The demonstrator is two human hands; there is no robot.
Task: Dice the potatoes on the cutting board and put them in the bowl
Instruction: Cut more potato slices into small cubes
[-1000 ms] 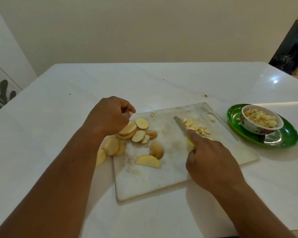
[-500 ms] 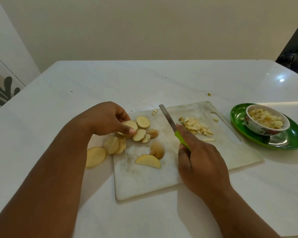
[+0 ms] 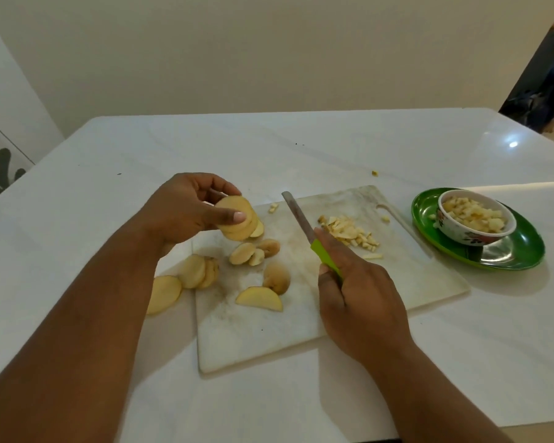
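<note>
Your left hand [image 3: 186, 212] pinches a stack of potato slices [image 3: 237, 220] above the cutting board's [image 3: 253, 340] far-left corner; your right hand [image 3: 359, 302] grips the knife [image 3: 307, 230], blade pointing away. Set the stack flat mid-board, square it, curl fingertips back before cutting strips. Loose slices [image 3: 199, 271] straddle the board's left edge; diced pile [image 3: 352, 233] lies beyond the knife; bowl [image 3: 475, 219] sits on the green plate [image 3: 518, 251] toward the tabletop's right edge.

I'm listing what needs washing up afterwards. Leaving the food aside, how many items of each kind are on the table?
Cutting board: 1
Knife: 1
Bowl: 1
Green plate: 1
Total: 4
</note>
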